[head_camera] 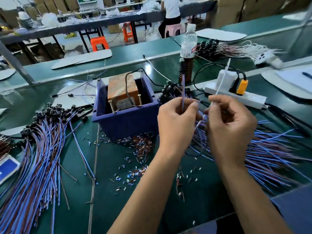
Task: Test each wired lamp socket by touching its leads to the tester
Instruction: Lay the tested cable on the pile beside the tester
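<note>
Fingers (pixel 194 105) of the left hand (pixel 175 122) pinch a blue-and-brown lead pair (pixel 183 92) that rises upright to a dark lamp socket (pixel 182 66). Curled fingers of the right hand (pixel 229 122) pinch a thin white strand (pixel 222 80), perhaps a tie; motion blur hides the rest. Below them, a fan of wired sockets (pixel 270 152) lies on the green tabletop (pixel 118 191) among cut insulation scraps (pixel 135 149). These leads look light and limp, so hold them near the stripped ends. Beyond stands the tester (pixel 120 92), an orange box with two upright screws in a blue bin (pixel 125 122).
</note>
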`<state>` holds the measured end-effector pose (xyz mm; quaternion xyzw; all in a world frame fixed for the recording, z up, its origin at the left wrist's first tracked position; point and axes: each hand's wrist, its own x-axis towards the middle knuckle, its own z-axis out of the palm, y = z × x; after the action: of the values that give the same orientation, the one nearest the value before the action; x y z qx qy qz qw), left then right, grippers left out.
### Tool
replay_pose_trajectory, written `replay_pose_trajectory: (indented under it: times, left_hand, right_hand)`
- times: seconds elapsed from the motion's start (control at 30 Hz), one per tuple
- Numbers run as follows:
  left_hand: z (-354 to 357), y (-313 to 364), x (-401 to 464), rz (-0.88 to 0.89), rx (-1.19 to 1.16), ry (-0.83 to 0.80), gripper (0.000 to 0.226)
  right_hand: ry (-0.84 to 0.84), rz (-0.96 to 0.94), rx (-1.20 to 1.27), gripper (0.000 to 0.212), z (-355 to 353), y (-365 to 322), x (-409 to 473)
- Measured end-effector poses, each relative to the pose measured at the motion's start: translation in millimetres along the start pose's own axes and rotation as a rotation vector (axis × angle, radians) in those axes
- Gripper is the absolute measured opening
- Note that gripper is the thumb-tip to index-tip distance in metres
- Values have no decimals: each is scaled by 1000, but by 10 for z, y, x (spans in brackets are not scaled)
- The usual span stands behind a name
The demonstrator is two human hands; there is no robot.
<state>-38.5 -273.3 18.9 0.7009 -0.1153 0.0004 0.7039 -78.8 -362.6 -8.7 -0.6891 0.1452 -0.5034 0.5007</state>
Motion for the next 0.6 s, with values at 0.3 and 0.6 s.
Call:
replay_pose_trajectory:
  times: [0.3, 0.6]
  left_hand:
    - [1311, -23, 176, -896, -513, -553, 33]
    - [1017, -97, 483, -641, -861, 69, 34]
  right_hand:
    - [138, 281, -260, 20, -1061, 343, 582]
    - [-78, -88, -796, 43, -1042, 199, 627]
